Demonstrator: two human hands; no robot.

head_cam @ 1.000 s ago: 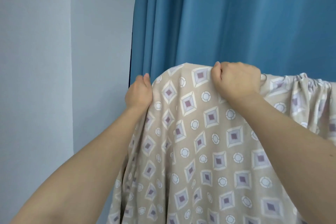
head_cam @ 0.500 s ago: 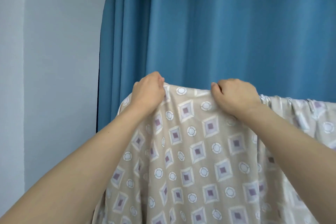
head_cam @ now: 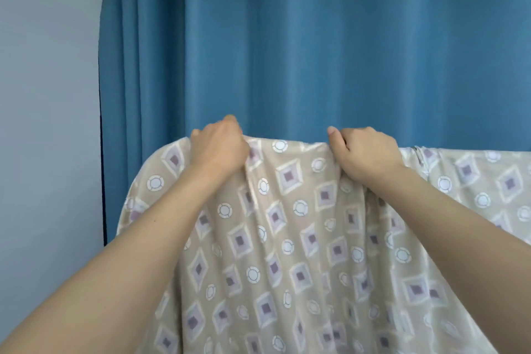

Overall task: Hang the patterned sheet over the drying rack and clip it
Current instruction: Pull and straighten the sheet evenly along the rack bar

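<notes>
While the patterned sheet point(head_cam: 287, 238) is hanging before the blue curtain point(head_cam: 316, 52), the left hand point(head_cam: 218, 149) and right hand point(head_cam: 365, 155) are both gripping its top fold; it appears soft, light, slippery.

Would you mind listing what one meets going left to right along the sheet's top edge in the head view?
Wall → curtain edge → left hand → right hand → bunched part of the sheet.

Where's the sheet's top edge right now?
In the head view, the sheet has its top edge mid-frame, gripped between the left hand and right hand, before the blue curtain.
</notes>
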